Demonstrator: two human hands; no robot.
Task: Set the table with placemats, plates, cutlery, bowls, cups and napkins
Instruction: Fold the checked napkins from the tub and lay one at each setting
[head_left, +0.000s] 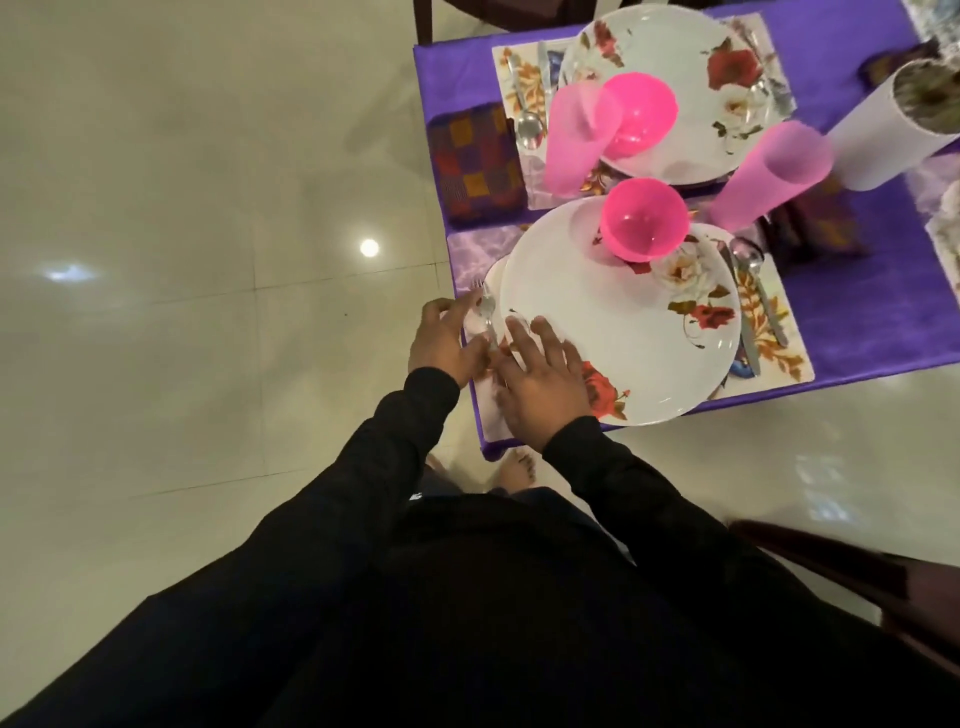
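Head view. The left hand (441, 340) pinches a fork (487, 317) between thumb and fingers (467, 304), the fork lying on the placemat (475, 249) just left of the near plate (618, 317), tines pointing away from the person. The right hand (540, 379) is spread flat, straight fingers resting on the near edge of that plate, holding nothing.

Step in hand, as judged: laying the fork at the near setting. To do it well, the fork should lie straight, parallel to the plate's left edge, fully on the placemat and clear of the rim. The right hand should steady the plate only, since the plate overhangs the counter (883, 312) edge toward the person and pressure on the rim could tip it or shift the bowl (647, 218) standing on it. The placemat itself hangs close to the counter edge; sliding the plate inward afterwards would be prudent.

Count, as visible:
- Plates: two, the far plate (691, 62) included.
- Pink bowls: two, one on each plate.
- Pink cups: two; left cup (574, 137), right cup (769, 176).
- Napkins: one clear, the checked napkin (478, 166); a second dark folded one beside the right cup is less certain.
- Cutlery: a spoon and knife right of the near plate; pieces at the far plate too blurred to count.
- One white pot (893, 130).
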